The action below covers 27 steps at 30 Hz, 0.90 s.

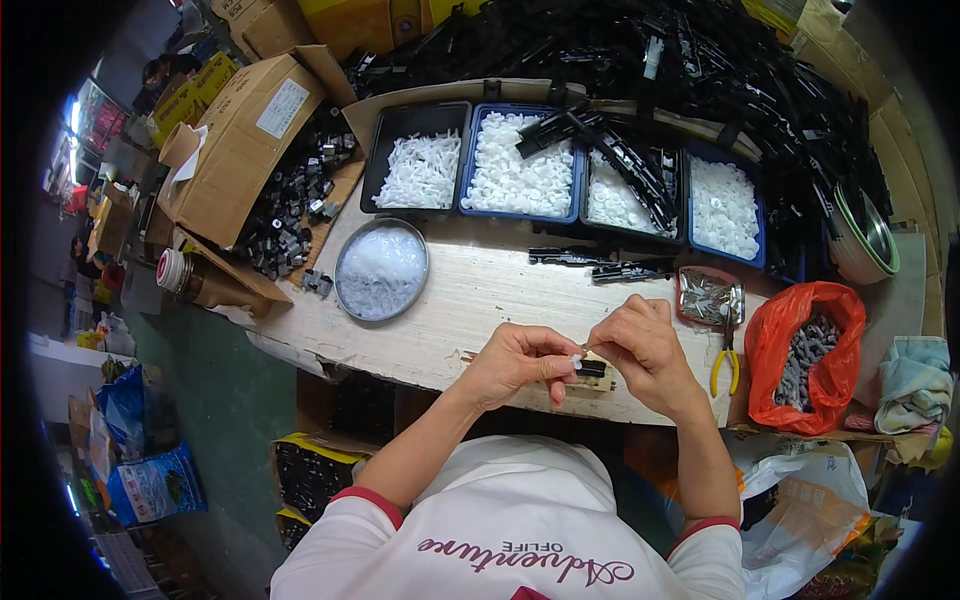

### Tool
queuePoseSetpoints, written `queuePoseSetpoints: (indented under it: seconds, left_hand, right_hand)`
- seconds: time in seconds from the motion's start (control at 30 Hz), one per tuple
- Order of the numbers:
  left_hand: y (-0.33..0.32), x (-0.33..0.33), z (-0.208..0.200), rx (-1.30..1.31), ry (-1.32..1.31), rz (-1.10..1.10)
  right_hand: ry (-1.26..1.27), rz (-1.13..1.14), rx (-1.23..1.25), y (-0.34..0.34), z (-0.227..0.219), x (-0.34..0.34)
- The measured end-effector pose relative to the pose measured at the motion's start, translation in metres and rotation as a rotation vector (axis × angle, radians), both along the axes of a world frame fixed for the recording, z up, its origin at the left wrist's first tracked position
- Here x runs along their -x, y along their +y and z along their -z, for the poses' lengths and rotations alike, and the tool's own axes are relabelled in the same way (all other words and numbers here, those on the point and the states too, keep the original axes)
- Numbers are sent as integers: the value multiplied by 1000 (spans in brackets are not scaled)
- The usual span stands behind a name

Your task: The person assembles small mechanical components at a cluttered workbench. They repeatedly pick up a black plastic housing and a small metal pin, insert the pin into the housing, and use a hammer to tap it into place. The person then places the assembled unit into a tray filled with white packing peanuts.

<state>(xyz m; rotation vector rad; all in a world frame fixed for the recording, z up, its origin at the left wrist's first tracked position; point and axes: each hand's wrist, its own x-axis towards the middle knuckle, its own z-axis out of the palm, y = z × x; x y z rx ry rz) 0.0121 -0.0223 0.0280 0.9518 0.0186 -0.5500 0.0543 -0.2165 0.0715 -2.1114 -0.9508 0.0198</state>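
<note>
Just above the table's near edge, my left hand (515, 365) pinches a small white plastic part (577, 361) between thumb and fingertips. My right hand (640, 345) is close beside it, fingers pressed together; what they hold is too small to make out. Below the fingertips a short black piece (592, 369) lies on or against a pale wooden block (603, 382). Farther up the table lie two black plastic assemblies, one (565, 257) partly left of the other (632, 271).
Bins of white parts (523, 170) line the back, before a heap of black pieces (650, 60). A round tin (382, 270) stands left. At right are a red tray of metal pins (708, 296), yellow-handled pliers (725, 370) and a red bag (765, 370) of grey parts.
</note>
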Motion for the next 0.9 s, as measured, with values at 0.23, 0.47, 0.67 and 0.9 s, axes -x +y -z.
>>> queuePoseSetpoints:
  seconds: [0.23,0.47,0.67,0.9]
  left_hand:
    - [-5,10,4,-98,-148,-187]
    - [-3,14,13,-70,-125,-315]
    - [-3,15,8,-251,-173,-344]
    - [15,19,28,-1068,-843,-368]
  right_hand:
    - [-98,111,31,19,10,13]
    - [-264,193,-25,24,19,26]
    - [-322,201,12,28,23,30]
    - [-291,69,229,21,49,26]
